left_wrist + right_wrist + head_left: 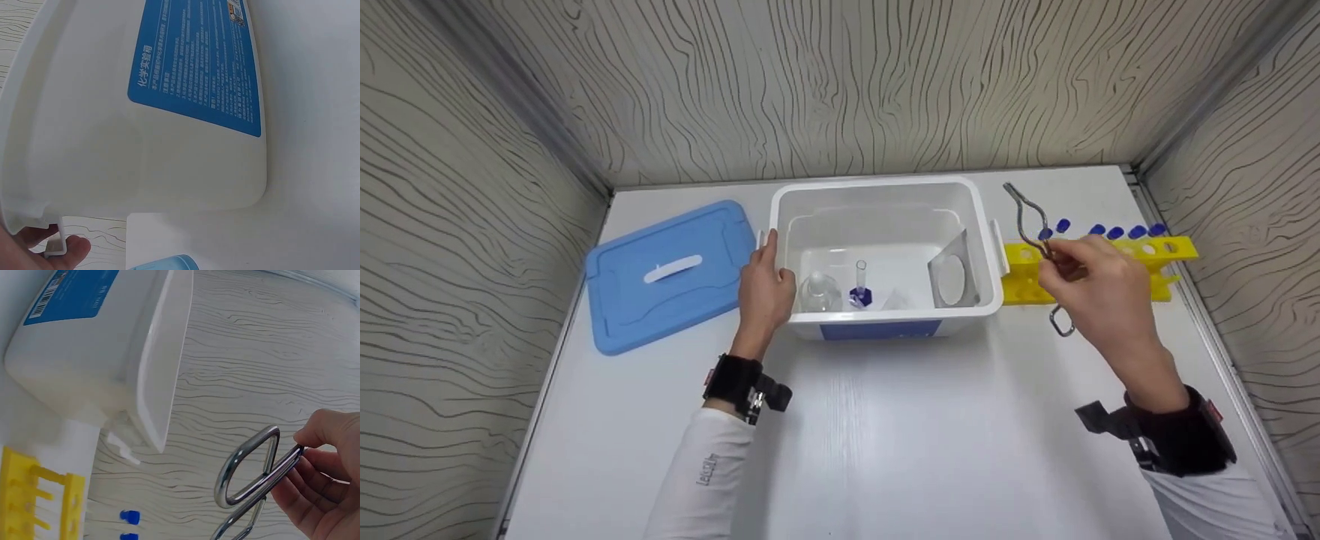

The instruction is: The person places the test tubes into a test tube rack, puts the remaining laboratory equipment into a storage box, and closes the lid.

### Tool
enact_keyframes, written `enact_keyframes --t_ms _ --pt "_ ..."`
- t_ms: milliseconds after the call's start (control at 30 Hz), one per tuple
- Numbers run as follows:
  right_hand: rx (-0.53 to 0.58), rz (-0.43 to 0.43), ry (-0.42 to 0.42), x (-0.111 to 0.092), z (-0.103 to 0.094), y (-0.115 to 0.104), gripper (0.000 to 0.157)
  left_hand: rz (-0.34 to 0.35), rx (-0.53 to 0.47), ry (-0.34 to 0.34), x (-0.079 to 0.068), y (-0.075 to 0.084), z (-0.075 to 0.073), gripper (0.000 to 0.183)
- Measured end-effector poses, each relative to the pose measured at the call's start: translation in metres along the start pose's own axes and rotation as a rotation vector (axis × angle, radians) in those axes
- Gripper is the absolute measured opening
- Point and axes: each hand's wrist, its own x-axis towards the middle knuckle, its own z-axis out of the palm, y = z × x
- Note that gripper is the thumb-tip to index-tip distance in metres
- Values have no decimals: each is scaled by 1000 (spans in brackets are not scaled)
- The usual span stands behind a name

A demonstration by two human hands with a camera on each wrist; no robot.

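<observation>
My left hand [765,289] is at the left end of a white storage box [885,316], its fingers around the side handle [63,239]. In my right hand [1102,285] I grip metal crucible tongs [1021,214] above the yellow rack, wavy tips pointing up and away. Their looped handles [247,464] show in the right wrist view. Inside the box are a clear flask [820,294], a small measuring cylinder [861,274] with a blue base, a clear plastic bag [895,301] and a grey gauze square [969,262] with a white oval, leaning against the right wall.
A blue lid [660,315] with a white handle lies left of the box. To the right stands a yellow test tube rack [1181,247], with several blue caps [1098,229] along its far side. Patterned panels [840,82] enclose the table [885,450] behind and on both sides.
</observation>
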Motion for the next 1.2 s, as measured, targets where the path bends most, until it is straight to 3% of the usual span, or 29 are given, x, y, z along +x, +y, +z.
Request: enact_keyframes --t_ms 300,567,867,1200 --pt "-44 -109 -135 47 29 -25 18 -7 -6 1 2 0 1 66" --pt "-108 -109 -410 82 70 -30 24 -12 -1 4 0 2 3 66" --pt "-214 -162 -566 96 111 -25 11 -13 13 1 -2 4 1 67" --pt "-340 -165 -803 99 147 -14 18 -4 -5 8 -1 3 2 66"
